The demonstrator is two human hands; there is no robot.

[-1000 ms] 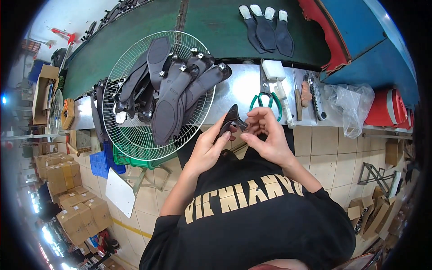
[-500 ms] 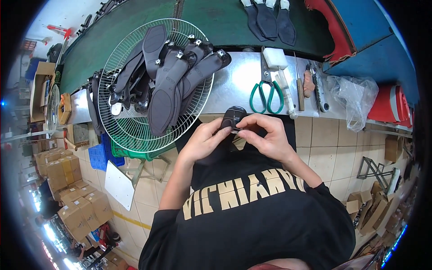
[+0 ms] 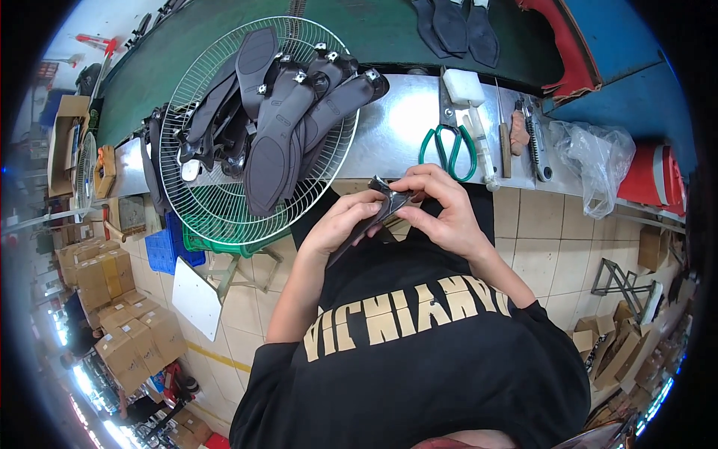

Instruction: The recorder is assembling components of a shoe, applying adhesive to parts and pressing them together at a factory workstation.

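Note:
Between my two hands, just off the bench's near edge, is a dark shoe sole [image 3: 388, 203] with a glossy black heel end. It lies tilted, with its upper end pointing away from me. My left hand [image 3: 336, 226] is closed around its lower left part, thumb on top. My right hand [image 3: 447, 218] pinches the glossy end between thumb and fingers. The fingers cover part of the piece. To the left, a round white wire basket [image 3: 176, 206] holds a heap of similar dark soles [image 3: 273, 166], several showing small pale metallic tips.
On the metal bench [image 3: 396, 112] lie green-handled scissors [image 3: 449, 153], a white block [image 3: 464, 87], a wooden-handled tool [image 3: 505, 156], a cutter knife [image 3: 538, 146] and a clear plastic bag [image 3: 598, 157]. More soles [image 3: 450, 30] rest on the green belt [image 3: 359, 34] behind.
The sole has turned in my hands, its glossy end now tipped and angled to the upper left. My right fingers have spread further over that end. The whole view has shifted slightly.

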